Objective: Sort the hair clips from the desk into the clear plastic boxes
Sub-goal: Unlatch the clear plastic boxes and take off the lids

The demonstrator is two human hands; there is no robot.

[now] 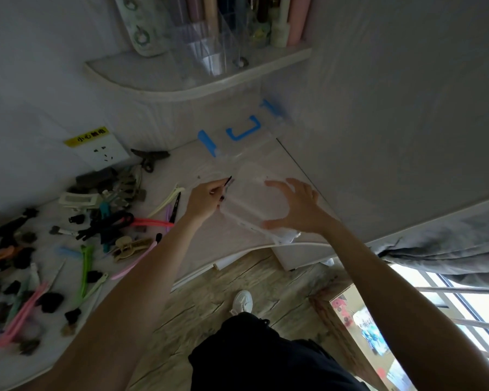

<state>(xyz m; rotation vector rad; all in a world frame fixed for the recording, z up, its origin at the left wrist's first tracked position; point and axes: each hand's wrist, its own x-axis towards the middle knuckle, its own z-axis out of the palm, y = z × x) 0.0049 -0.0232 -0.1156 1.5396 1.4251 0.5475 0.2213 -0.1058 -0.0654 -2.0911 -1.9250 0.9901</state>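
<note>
Dark trousers [266, 359] — wood-grain floor [218, 286], white desk [198, 162].

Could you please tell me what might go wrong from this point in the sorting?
The small clear box sits near the desk edge; the right hand could nudge it off. The thin dark clip pinched by the left hand may miss the hard-to-see opening. The crowded clip pile could tangle later picks.
</note>
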